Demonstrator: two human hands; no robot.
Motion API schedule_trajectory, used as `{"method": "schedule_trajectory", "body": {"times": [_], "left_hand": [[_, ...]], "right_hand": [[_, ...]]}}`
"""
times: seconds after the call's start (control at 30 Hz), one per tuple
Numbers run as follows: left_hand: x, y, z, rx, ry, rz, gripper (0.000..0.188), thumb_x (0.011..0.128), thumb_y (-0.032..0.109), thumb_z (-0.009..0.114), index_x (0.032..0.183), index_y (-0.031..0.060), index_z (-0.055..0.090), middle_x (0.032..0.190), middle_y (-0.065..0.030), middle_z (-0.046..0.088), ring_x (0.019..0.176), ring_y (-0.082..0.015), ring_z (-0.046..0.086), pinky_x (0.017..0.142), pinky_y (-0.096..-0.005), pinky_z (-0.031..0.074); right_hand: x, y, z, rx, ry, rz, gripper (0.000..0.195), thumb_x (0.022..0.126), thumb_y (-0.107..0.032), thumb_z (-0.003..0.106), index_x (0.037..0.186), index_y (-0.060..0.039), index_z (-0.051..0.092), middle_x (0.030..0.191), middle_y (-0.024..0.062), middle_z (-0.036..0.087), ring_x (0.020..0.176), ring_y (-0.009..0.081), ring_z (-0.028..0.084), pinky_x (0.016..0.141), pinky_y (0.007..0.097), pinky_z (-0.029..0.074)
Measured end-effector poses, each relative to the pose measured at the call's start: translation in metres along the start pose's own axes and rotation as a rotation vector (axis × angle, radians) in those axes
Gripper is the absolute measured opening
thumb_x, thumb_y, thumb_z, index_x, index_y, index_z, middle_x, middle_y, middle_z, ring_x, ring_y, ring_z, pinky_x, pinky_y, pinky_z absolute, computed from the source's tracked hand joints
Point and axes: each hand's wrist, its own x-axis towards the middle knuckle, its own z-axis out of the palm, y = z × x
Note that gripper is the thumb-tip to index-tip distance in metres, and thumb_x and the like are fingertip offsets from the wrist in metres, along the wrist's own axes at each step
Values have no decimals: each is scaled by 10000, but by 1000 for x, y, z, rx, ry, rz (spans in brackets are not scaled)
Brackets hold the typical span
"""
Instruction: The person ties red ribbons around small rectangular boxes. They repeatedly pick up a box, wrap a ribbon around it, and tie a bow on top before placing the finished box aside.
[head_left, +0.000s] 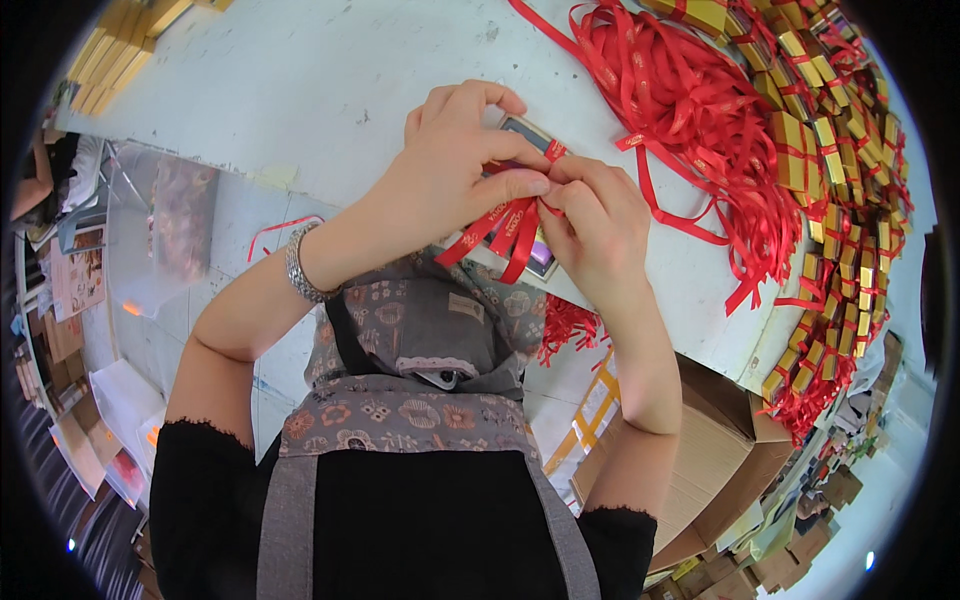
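A small box (541, 262) with a dark-edged face and a purple patch lies at the table's near edge, partly hidden by my hands. Red printed ribbon (513, 223) crosses it, with several loose ends hanging toward me. My left hand (472, 150) reaches over from the left, its thumb and index finger pinching the ribbon at the middle of the box. Close against those fingertips, my right hand (600, 214) grips ribbon between thumb and fingers. The exact form of the ribbon under the fingertips is hidden.
A heap of loose red ribbons (675, 97) lies on the white table (300, 90) to the right. Beyond it stand many gold boxes (791, 154) tied with red ribbon. More gold boxes (112, 60) are at far left. An open cardboard box (690, 465) sits below, right; a clear plastic bin (150, 232), left.
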Motion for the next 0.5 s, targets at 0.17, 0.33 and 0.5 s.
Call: {"method": "schedule_trajectory", "body": {"times": [0.17,0.33,0.5], "left_hand": [[11,-20,-1,-376,-254,-249,137,804,133,738,928,78,751,1307,-110,503,1145,-217,507,906,-317,451],[21,-13,-6,-590,-345,-446,107,809,98,721,900,44,738,1299,-96,501,1070,-183,556,867,-295,476],[6,-5,4,-363,-140,-245,59,819,65,708,864,28,712,1280,-73,478,1020,-131,564,833,-266,490]], "right_hand": [[-6,2,4,-35,83,-24,169,663,-47,732,774,-85,610,825,9,639,705,198,596,709,347,455],[-9,4,-2,12,-12,120,231,656,-50,744,864,-95,653,985,38,644,934,233,573,841,364,419],[-21,-10,-11,206,94,528,284,677,-81,785,941,-95,680,1199,107,582,1147,296,473,967,397,390]]}}
